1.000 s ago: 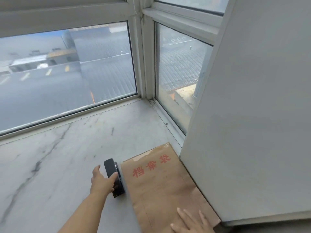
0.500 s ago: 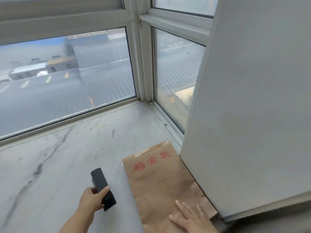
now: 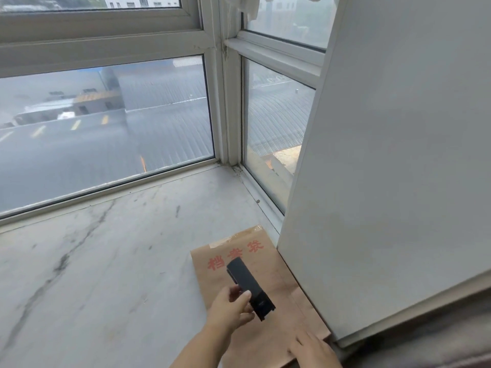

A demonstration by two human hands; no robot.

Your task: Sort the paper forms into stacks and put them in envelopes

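Left hand (image 3: 233, 304) grips a black stapler (image 3: 249, 284) and has swung it from the bare marble sill (image 3: 93, 261), where it sat a second ago, to a spot over the brown envelope (image 3: 276, 309); the right hand (image 3: 313, 347) still lies flat, fingers straight, on the envelope's near corner. That envelope lies on the sill against the white panel (image 3: 385, 168), so stapling it closed looks like the step in hand, and no loose forms show.

The brown paper envelope (image 3: 265, 301) carries three large red Chinese characters, 档案袋, printed across its top; the black stapler (image 3: 249, 288) covers part of the middle character. Nothing else is legible.
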